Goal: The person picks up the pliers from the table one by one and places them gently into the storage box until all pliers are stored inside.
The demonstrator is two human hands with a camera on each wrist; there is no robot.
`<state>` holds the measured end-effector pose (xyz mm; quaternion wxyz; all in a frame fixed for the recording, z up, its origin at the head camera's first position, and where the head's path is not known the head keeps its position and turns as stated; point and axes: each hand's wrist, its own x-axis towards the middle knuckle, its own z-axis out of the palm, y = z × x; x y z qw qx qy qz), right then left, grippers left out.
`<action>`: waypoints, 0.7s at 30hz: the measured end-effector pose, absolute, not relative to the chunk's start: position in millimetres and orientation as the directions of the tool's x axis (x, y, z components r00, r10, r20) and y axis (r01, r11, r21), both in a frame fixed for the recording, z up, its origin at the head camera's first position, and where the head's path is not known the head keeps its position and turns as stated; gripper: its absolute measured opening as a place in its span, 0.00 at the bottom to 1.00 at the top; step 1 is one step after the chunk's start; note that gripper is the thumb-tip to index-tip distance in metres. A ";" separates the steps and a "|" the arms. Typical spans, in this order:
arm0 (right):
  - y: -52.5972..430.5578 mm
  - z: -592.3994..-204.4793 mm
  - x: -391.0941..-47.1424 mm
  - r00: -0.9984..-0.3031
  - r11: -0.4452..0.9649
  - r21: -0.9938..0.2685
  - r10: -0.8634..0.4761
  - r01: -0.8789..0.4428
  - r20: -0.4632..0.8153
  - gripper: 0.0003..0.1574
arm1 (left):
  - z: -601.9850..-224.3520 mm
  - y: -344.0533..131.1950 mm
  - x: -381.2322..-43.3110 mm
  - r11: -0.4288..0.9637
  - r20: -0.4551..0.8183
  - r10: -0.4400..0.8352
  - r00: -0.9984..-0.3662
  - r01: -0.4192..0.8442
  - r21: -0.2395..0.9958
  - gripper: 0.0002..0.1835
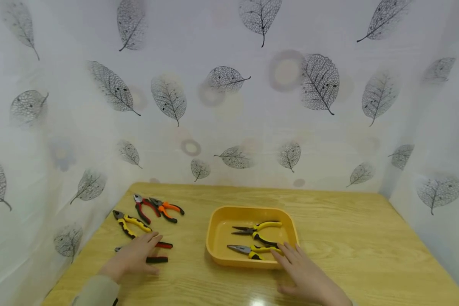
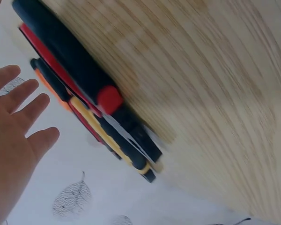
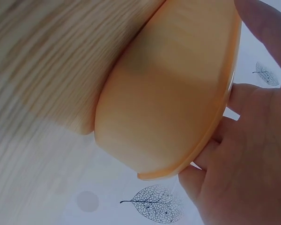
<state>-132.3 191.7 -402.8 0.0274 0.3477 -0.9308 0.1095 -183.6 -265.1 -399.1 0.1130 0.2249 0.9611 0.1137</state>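
Far left: pale sleeve (image 1: 99, 291) at the near edge of the view, leading to the left grip. Yellow-and-black pliers (image 1: 138, 223) lie on the table (image 1: 359, 238), head toward the far left, handles spread.

Left grip (image 1: 137, 255), a bare hand: fingers spread and fairly straight, thumb apart, nothing held. It sits over the middle of the black-and-red pliers (image 1: 158, 259), handle ends showing to its right and the tool's tip to its left. Left wrist view puts the hand clear of this tool, whose red pivot faces the camera.

Beyond that hand, dark-red pliers (image 1: 140, 211) lie with head to the far side. Just right of them, orange-and-black pliers (image 1: 162, 208); cannot tell whether the two touch.

Middle of table: yellow tray (image 1: 219, 231), upright. Inside it are two pairs with yellow-and-black handles, noses pointing left: the far pliers (image 1: 255, 230), handles wide apart, and the near pliers (image 1: 252, 249) along the near wall.

Right grip (image 1: 310, 276), a bare hand: extended fingers over the tray's near right corner, thumb outside and away from them, nothing clasped. Right wrist view: fingertips hidden behind the rim. In the head view they overlap the near pliers' handle ends; contact there cannot be told.

Background: white sheet with leaf prints.
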 end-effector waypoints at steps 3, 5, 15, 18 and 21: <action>193.2 -403.7 -131.4 -0.748 0.726 -0.183 -0.653 -0.663 0.119 0.48 | -400.2 -269.2 -185.7 0.896 -0.198 0.411 -0.890 0.355 0.267 0.54; 194.1 -404.2 -131.3 -0.742 0.719 -0.188 -0.659 -0.669 0.121 0.49 | -400.7 -270.0 -187.5 0.904 -0.220 0.388 -0.895 0.324 0.277 0.53; 195.8 -404.3 -128.3 -0.747 0.730 -0.160 -0.653 -0.664 0.122 0.50 | -405.3 -265.8 -199.9 0.920 -0.287 0.351 -0.891 0.272 0.282 0.49; 195.7 -404.6 -128.2 -0.745 0.729 -0.153 -0.652 -0.667 0.139 0.50 | -404.2 -264.3 -202.4 0.919 -0.290 0.359 -0.887 0.282 0.275 0.48; 195.8 -405.8 -128.0 -0.732 0.723 -0.124 -0.659 -0.680 0.176 0.50 | -401.9 -263.2 -202.3 0.919 -0.295 0.361 -0.885 0.286 0.270 0.45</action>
